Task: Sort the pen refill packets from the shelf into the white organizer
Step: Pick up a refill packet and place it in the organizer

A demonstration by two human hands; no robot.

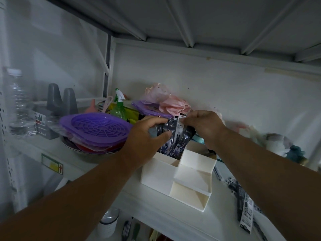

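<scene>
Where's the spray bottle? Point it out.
Head view, left of centre at the shelf's back: the spray bottle stands behind the purple basket, just left of the left hand.

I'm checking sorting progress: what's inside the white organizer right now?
Dark pen refill packets stand upright in the white organizer tall back compartment, held by the left hand and right hand. The stepped front compartments look empty; the packets' bottoms are hidden.

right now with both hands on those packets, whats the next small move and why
Probably ease the packets straight down into the tall back compartment of the white organizer, then let go. The left hand and right hand both grip them upright, with their lower ends already inside that compartment. More packets on the shelf lie at the right, yet to sort.
</scene>
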